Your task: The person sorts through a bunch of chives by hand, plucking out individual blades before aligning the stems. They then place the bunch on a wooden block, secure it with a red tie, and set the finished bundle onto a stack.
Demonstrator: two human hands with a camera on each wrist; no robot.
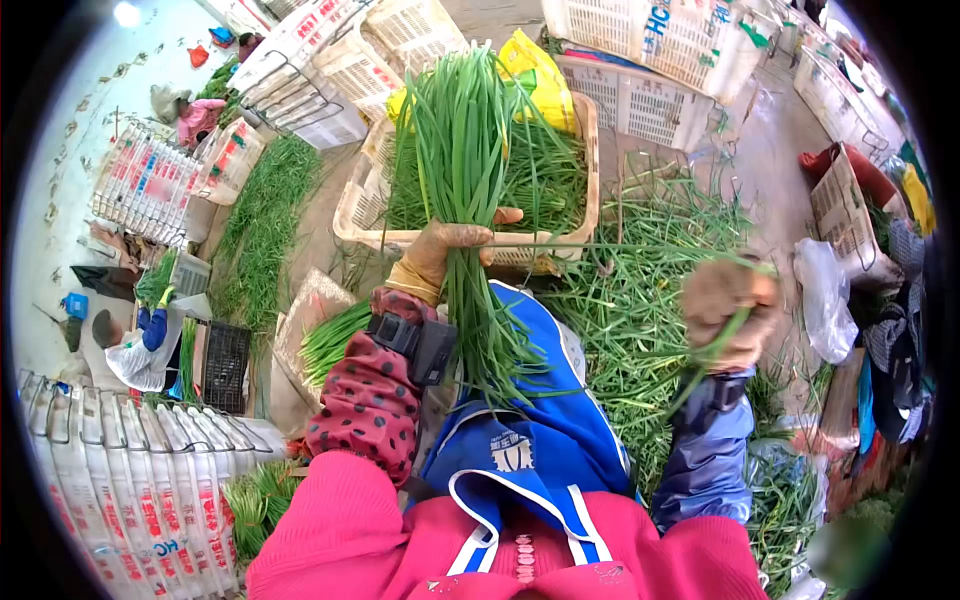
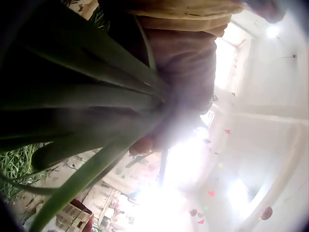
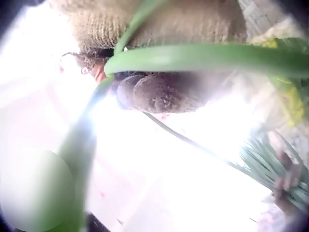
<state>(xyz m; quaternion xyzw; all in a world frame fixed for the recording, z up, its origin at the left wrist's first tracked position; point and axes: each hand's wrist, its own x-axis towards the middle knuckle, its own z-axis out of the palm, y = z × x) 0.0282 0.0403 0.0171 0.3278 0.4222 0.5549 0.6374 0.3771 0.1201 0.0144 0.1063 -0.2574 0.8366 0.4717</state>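
In the head view a thick bunch of long green leaves (image 1: 465,150) stands upright in the left hand (image 1: 438,255), its fingers wrapped round the lower part. The left wrist view has the leaves (image 2: 82,96) close to the lens, partly hiding that hand (image 2: 183,63). Off to the right, the gloved right hand (image 1: 730,308) is blurred, with its fingers curled round a few thin leaves (image 1: 733,328). One long strand (image 1: 590,246) stretches between the bunch and the right hand. In the right wrist view leaves (image 3: 193,57) pass across the brown knitted glove (image 3: 188,21).
Behind the bunch is a cream plastic crate (image 1: 350,222) holding greens and a yellow bag (image 1: 540,75). Loose leaves (image 1: 640,340) cover the floor to the right. White crates (image 1: 130,500) are stacked at lower left; cut greens (image 1: 335,340) lie beside the left forearm. Other people (image 1: 150,340) are at far left.
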